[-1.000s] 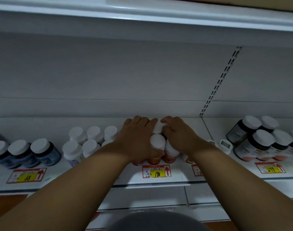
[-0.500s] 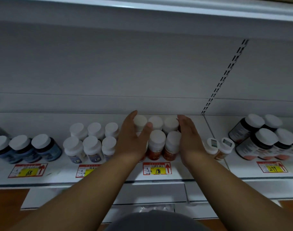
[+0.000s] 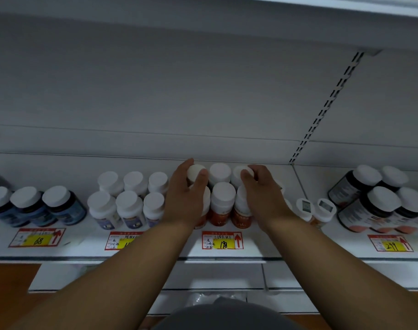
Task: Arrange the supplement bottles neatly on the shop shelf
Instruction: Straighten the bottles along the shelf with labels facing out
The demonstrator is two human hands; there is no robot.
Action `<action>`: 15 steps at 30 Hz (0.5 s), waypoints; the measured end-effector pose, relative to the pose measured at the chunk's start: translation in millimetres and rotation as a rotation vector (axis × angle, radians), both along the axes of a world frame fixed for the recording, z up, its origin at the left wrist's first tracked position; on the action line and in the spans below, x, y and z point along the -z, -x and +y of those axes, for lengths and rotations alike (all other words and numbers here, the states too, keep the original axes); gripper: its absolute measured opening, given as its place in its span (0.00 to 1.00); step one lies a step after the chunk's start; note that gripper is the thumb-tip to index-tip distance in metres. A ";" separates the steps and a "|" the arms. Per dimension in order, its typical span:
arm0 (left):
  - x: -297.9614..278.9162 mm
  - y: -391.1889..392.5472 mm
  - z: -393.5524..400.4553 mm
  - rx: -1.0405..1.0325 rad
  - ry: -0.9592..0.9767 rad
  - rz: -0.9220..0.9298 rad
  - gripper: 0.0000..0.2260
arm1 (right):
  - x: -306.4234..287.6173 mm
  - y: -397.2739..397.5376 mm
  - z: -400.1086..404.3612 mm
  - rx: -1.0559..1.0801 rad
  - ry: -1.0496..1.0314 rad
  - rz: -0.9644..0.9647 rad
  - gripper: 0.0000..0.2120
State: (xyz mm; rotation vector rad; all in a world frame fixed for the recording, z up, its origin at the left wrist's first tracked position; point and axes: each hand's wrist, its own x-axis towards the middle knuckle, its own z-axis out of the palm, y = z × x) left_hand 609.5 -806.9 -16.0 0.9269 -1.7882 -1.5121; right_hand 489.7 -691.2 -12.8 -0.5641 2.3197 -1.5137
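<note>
While gripped, round matte white caps [image 3: 219, 171], orange bottles [image 3: 221, 216]

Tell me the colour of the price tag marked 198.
The price tag has a red border with a yellow patch; the head view shows it.

We see smooth, matt white plastic caps on the glossy orange plastic supplement bottles [image 3: 222, 206] standing on a matt white-painted metal shelf [image 3: 270, 244]. The dark blue bottles [image 3: 65, 208] and the black bottles [image 3: 369, 210] show a shiny plastic sheen under similar white caps. Red-and-yellow paper price tags [image 3: 222, 240] lie flat with a slight gloss. The slotted metal upright [image 3: 327, 106] looks painted and dull. Brown wood-look flooring [image 3: 10, 277] shows below.
</note>
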 end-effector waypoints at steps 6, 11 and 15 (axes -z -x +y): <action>-7.4 -7.3 -8.5 0.152 0.268 -0.193 0.24 | -18.3 0.0 -1.0 -0.182 -0.254 0.161 0.30; -35.7 -14.8 -31.8 0.528 0.630 -0.558 0.51 | -41.2 9.8 -5.2 -0.431 -0.425 0.400 0.40; -41.6 -11.2 -44.0 0.655 0.920 -0.811 0.61 | -55.5 27.0 -15.0 -0.783 -0.580 0.499 0.55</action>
